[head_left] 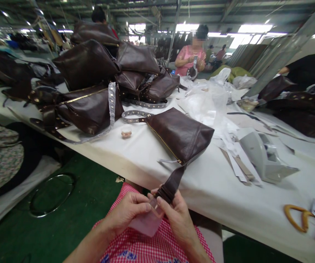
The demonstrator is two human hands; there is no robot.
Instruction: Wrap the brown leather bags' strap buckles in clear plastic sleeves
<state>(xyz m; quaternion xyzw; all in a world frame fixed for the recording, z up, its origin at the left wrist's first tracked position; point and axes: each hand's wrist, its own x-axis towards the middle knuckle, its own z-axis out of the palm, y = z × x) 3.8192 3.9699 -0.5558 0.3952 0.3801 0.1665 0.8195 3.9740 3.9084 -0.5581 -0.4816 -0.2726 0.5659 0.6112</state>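
Observation:
A dark brown leather handbag (177,137) lies on the white-covered table, its gold zipper facing me. From its near corner the strap (173,180) hangs over the table edge toward my lap. My right hand (175,210) is closed on the strap's end, around a buckle-like fitting. My left hand (135,208) pinches a thin clear plastic piece (147,223) against that end. Part of the fitting is hidden by my fingers. The bag's other strap, studded and wrapped in plastic (135,117), curls on the table at its far left.
Several brown bags (91,65) are piled at the left. A grey tape dispenser (265,155), paper strips (236,164) and orange-handled scissors (308,223) lie at the right. Clear plastic (209,98) heaps behind the bag. A person in pink (184,58) works across the table.

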